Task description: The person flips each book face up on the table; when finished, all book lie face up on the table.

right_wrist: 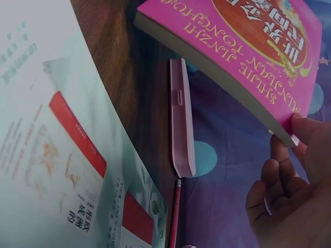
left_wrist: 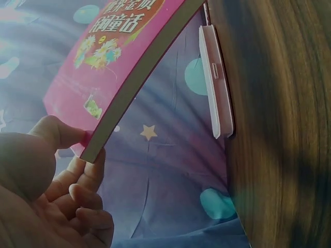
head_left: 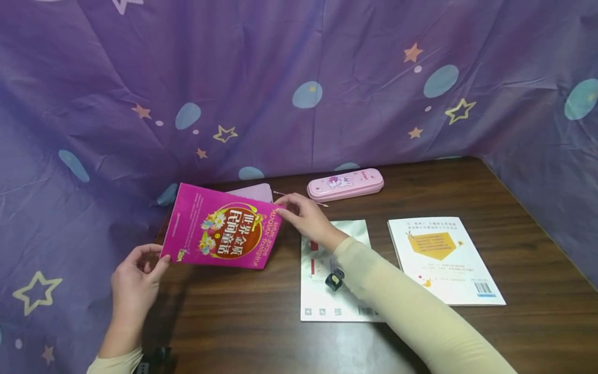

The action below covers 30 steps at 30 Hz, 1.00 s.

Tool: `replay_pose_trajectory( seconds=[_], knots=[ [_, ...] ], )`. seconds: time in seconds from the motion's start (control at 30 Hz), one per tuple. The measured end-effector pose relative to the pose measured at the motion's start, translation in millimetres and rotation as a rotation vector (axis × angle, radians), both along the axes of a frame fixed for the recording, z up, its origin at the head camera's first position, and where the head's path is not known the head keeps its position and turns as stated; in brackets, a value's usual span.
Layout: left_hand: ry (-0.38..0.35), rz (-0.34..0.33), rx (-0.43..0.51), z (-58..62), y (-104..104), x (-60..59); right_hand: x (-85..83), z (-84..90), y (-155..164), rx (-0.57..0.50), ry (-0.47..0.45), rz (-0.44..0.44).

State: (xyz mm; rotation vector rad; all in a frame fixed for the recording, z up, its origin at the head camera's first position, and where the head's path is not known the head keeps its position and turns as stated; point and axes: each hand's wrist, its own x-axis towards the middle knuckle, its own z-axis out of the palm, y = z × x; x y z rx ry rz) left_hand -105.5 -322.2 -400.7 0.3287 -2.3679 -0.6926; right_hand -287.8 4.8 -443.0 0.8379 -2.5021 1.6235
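A bright pink book [head_left: 196, 213] with a red and gold emblem on its cover is held up off the table between both hands. My left hand [head_left: 135, 283] pinches its lower left corner, thumb on the cover and fingers beneath, as the left wrist view shows. At the opposite upper corner my right hand [head_left: 308, 218] pinches the book between thumb and fingers. Seen from the right wrist, the book's page edge [right_wrist: 217, 77] is tilted and clear of the table. Under my right forearm lies a pale green-white book [head_left: 313, 301], partly covered by the sleeve.
A white book [head_left: 439, 259] with an orange panel lies at the right of the brown table [head_left: 243, 322]. Along the back are a pink rabbit pencil case [head_left: 345, 184], a plain pink case [head_left: 257, 192] partly behind the held book, and a thin pencil [right_wrist: 176, 212]. Purple curtain [head_left: 261, 62] hangs behind.
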Motion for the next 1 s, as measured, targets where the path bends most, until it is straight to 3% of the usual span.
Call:
replay_pose_trajectory(
  seconds=[0.3,0.47,0.73,1.0],
  knots=[
    [-0.041,0.006,0.053,-8.6,0,0.7,2.4,-2.9,-1,0.056,-0.036,0.042],
    [-0.117,-0.029,0.065,-14.6,1,-0.9,4.4,-4.7,3,0.109,-0.069,0.096],
    [-0.373,-0.143,0.020,-25.6,1,-4.1,0.3,-11.7,4,0.263,0.011,0.193],
    [-0.629,-0.176,0.034,-30.9,-2,-0.9,-2.4,-21.5,1,0.373,0.002,0.263]
  ],
)
